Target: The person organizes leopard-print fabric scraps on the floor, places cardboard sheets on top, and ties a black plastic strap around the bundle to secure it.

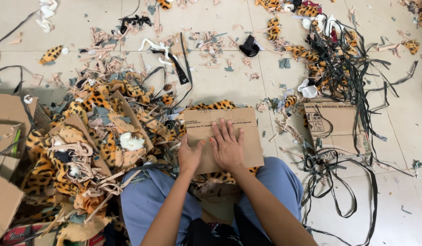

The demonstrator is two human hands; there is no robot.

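A brown cardboard template [247,132] lies flat over leopard-print fabric [215,105] on my lap. My right hand [227,146] presses flat on the cardboard with fingers spread. At the cardboard's lower left edge my left hand [188,156] rests, its fingers curled against it; whether they grip the edge I cannot tell. Leopard-print fabric peeks out above and below the cardboard. My knees in blue trousers [279,180] sit under it.
A big heap of leopard-print and tan fabric scraps [92,132] fills the floor at left. Another cardboard piece [336,125] lies at right among tangled black straps [343,73]. Cardboard boxes [8,118] stand at the far left. Scraps litter the tiled floor [220,77].
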